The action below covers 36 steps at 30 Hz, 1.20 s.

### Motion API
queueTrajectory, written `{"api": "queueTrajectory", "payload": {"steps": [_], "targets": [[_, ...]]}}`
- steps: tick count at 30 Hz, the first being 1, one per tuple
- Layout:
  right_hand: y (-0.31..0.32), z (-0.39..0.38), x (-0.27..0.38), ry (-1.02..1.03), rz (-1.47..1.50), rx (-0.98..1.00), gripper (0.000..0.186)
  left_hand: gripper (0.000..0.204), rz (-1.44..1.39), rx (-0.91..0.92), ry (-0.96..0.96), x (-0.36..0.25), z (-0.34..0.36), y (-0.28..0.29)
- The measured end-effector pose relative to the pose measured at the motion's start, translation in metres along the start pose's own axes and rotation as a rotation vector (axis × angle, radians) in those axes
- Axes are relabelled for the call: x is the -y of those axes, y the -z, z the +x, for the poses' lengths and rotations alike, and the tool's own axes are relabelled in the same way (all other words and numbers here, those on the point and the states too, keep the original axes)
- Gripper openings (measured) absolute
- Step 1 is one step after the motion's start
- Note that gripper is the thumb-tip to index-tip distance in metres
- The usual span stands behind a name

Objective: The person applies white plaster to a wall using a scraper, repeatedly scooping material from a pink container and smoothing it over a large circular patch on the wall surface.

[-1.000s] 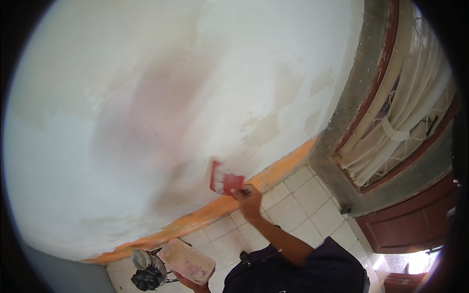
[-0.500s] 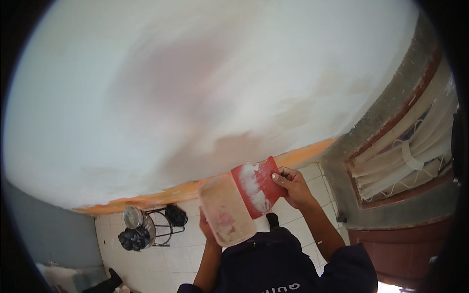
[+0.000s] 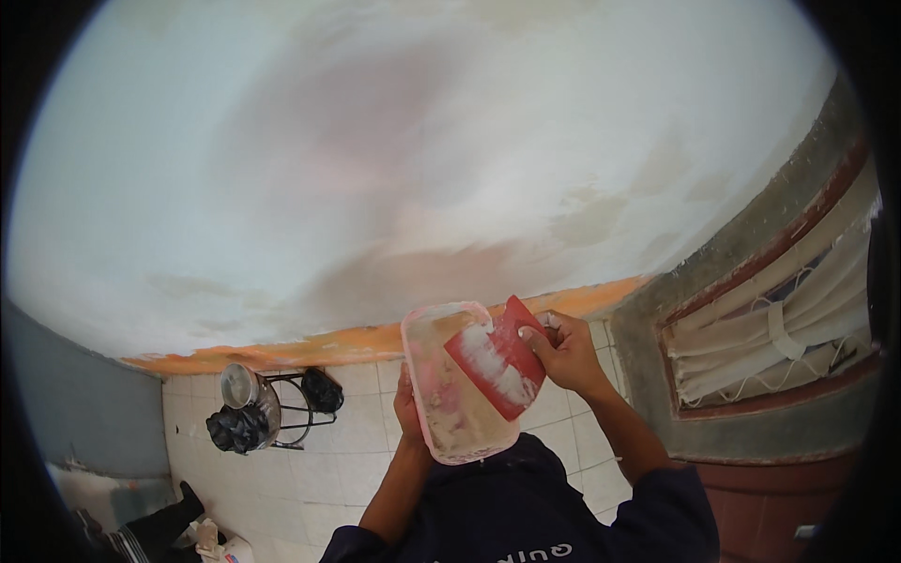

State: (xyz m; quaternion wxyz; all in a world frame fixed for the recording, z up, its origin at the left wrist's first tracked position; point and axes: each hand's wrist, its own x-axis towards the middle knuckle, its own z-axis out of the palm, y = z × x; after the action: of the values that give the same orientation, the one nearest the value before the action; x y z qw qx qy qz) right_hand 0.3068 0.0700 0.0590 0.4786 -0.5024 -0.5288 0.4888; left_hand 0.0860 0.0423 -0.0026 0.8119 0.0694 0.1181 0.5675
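In my right hand point(image 3: 567, 351) is a red flat putty spreader point(image 3: 492, 357), pinched at its right end with the thumb on top. White paste is smeared along the middle of its face. The spreader is tilted over the right side of a shallow rectangular plastic tub point(image 3: 462, 433), hiding part of it. My left hand point(image 3: 409, 405) grips the tub by its left side; most of its fingers are hidden beneath. Pinkish and whitish residue coats the tub's inside. Just ahead stands a white wall point(image 3: 526, 169) with brownish and pinkish patches.
An orange strip point(image 3: 375, 343) runs along the wall's foot. Down left, a metal stool point(image 3: 297, 413) stands beside a bucket point(image 3: 240, 386) and black plastic bags point(image 3: 236, 428). A curtained window point(image 3: 774, 338) is at the right. Another person's leg point(image 3: 164, 522) shows at lower left.
My right hand has turned the spreader and brought it over the tub. The tub has shifted slightly right and is more upright in view. More of the other person's leg shows.
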Motion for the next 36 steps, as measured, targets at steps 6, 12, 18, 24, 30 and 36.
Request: {"api": "queueTrajectory", "payload": {"steps": [6,12,18,24,30,36], "targets": [[0.002,-0.021,-0.008,-0.042,0.017,-0.005,0.018,0.056,0.041,-0.060,0.036,0.001,-0.012,0.020],[0.016,-0.034,-0.004,-0.078,-0.105,0.003,0.019,0.054,0.031,-0.055,0.059,0.004,-0.015,0.019],[0.032,-0.051,-0.010,-0.088,-0.083,0.003,0.017,0.055,0.054,-0.021,0.068,-0.007,-0.014,0.030],[0.052,-0.065,-0.012,-0.110,-0.202,-0.019,0.015,0.055,0.039,-0.026,0.075,-0.021,-0.017,0.031],[0.068,-0.057,0.030,-0.183,-0.291,-0.216,0.016,0.056,0.086,0.004,0.084,-0.033,-0.021,0.034],[0.031,-0.001,0.106,0.273,-0.602,-0.034,0.017,0.055,0.206,-0.026,0.129,-0.029,-0.019,0.004]]}}
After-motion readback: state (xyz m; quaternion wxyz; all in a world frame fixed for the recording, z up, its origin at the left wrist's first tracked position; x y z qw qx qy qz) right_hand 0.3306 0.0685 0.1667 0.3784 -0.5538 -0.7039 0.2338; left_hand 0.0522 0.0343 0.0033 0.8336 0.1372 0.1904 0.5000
